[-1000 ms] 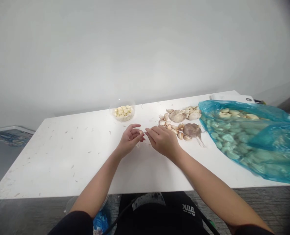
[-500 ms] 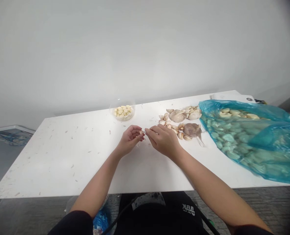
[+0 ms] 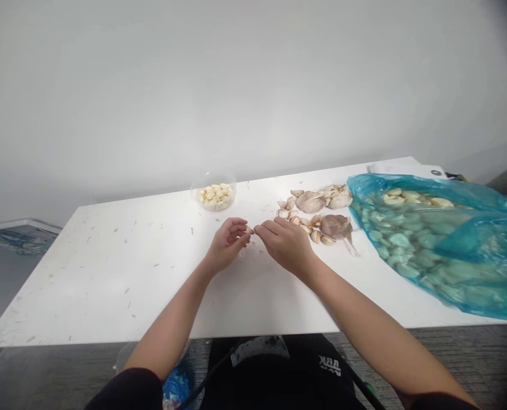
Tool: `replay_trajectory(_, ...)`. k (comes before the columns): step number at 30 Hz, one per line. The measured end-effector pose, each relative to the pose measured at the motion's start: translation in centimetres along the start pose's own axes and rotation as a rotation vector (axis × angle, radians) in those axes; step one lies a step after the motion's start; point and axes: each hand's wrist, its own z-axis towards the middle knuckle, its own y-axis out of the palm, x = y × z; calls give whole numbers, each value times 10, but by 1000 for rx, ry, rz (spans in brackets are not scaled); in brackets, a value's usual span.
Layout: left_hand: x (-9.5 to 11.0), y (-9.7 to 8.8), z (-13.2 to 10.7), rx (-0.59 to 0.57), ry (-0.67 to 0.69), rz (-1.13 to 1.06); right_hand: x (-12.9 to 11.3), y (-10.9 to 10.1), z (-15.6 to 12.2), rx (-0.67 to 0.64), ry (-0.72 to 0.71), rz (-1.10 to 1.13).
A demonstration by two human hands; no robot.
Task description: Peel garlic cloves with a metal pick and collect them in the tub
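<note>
Presently the left hand pinches a small garlic clove in narrowed fingers, its right end nipped by closed fingertips of the right hand, just above the table.

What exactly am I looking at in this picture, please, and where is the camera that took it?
There is no machine here: a person works with two bare hands, and the camera sits on that person's head, looking forward and down. The left hand pinches a small garlic clove in its fingers, and the right hand touches it with its fingertips. On the white table lie a clear bowl of peeled cloves, a pile of unpeeled garlic and a blue plastic bag with more cloves inside.
</note>
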Motion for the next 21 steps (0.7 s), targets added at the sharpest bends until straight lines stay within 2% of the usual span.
replay_trajectory(8,0,0,-1,-16,15,-6,0,0,-1,-54,73,21)
replay_trajectory(14,-1,-1,-1,-58,67,1,0,1,-1,-13,84,20)
replay_trajectory(21,0,-1,-1,-45,73,-12,0,2,-2,-41,118,25)
